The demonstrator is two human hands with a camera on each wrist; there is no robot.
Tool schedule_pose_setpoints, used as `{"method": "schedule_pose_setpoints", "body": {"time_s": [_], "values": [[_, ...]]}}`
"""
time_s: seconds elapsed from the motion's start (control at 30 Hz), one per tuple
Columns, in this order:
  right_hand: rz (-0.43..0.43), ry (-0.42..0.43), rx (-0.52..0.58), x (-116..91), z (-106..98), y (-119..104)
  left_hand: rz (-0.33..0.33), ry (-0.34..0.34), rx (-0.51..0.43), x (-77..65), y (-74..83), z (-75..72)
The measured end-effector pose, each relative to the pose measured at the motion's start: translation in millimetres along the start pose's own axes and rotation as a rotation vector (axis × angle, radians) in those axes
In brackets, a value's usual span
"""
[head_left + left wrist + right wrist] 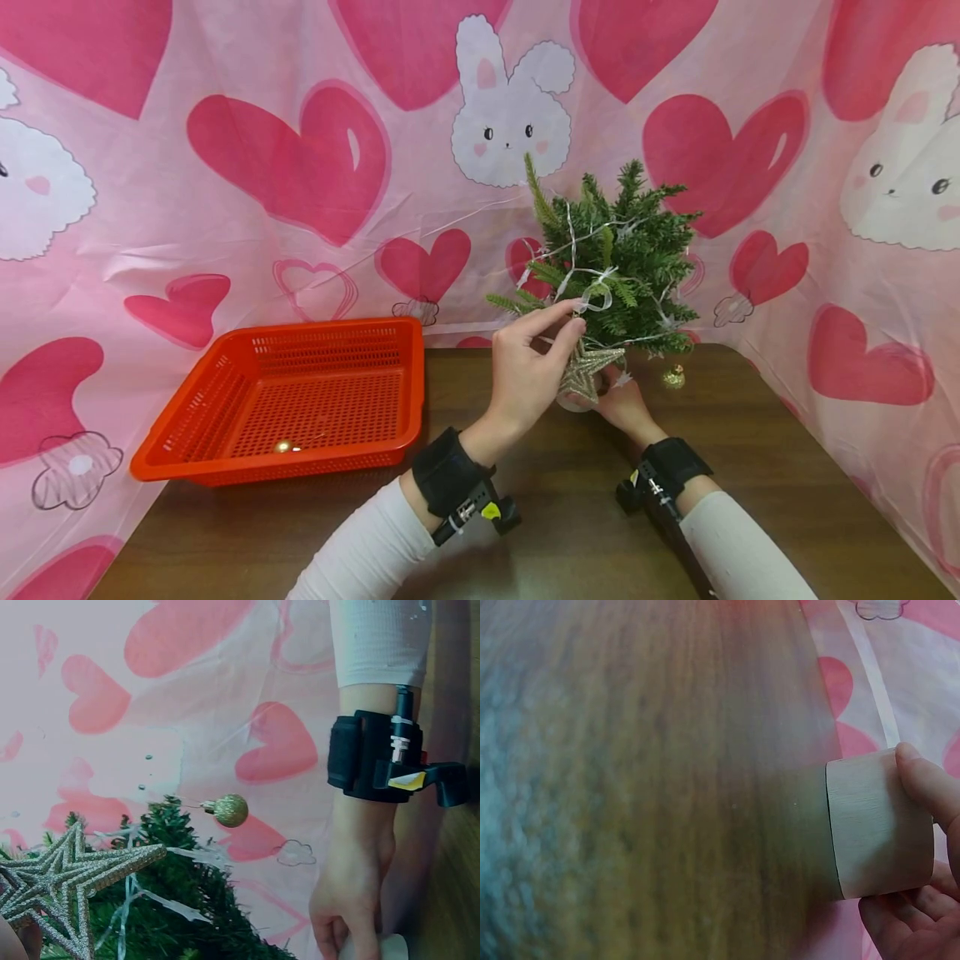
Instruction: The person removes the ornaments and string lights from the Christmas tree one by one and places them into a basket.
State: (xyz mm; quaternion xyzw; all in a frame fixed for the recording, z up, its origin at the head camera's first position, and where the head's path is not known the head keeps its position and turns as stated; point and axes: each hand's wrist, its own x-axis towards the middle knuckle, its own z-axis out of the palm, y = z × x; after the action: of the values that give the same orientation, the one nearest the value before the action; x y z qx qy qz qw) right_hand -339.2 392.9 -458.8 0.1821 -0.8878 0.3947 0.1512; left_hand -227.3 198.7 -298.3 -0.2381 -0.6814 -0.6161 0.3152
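Note:
A small green Christmas tree (637, 250) strung with clear star lights stands at the table's back right. My left hand (525, 358) pinches a glittery gold star ornament (588, 371) near its top, in front of the lower branches; a clear loop (597, 296) shows just above the fingertips. In the left wrist view the same star (71, 889) overlaps the branches. Low behind the star, my right hand (624, 408) grips the tree's pale round base (881, 825), with thumb and fingers round its side in the right wrist view.
A gold ball ornament (673, 377) hangs at the tree's lower right. On the left stands an orange plastic basket (416, 392) with a small gold ball (282, 447) inside. A pink heart-and-rabbit cloth (420, 200) hangs behind the brown wooden table (570, 533).

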Motion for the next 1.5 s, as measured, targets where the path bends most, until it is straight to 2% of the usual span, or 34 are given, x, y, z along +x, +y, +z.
{"method": "schedule_pose_setpoints", "body": {"time_s": [0.2, 0.47, 0.7, 1.03, 1.23, 1.37, 1.5], "values": [[-0.028, -0.006, -0.003, 1, 0, -1, 0.0, -0.003, -0.002, 5.3, 4.7, -0.1], [-0.048, -0.006, 0.023, 2, 1, 0, -0.004, -0.054, 0.001, 7.2, 7.4, -2.3], [-0.065, 0.0, -0.007, 1, 1, -1, 0.014, -0.051, 0.012, 10.5, 10.1, -3.9], [0.029, -0.047, 0.062, 1, 0, -1, 0.056, -0.042, 0.009, 18.1, 17.2, -6.7], [0.093, -0.124, 0.131, 1, -2, -2, 0.09, -0.038, -0.015, 22.1, 21.4, -7.6], [0.143, -0.147, 0.114, 1, -4, -4, 0.11, -0.039, -0.029, 24.6, 23.8, -8.8], [0.161, -0.129, 0.088, -1, -5, -7, 0.131, -0.046, -0.046, 26.4, 27.3, -10.1]]}}
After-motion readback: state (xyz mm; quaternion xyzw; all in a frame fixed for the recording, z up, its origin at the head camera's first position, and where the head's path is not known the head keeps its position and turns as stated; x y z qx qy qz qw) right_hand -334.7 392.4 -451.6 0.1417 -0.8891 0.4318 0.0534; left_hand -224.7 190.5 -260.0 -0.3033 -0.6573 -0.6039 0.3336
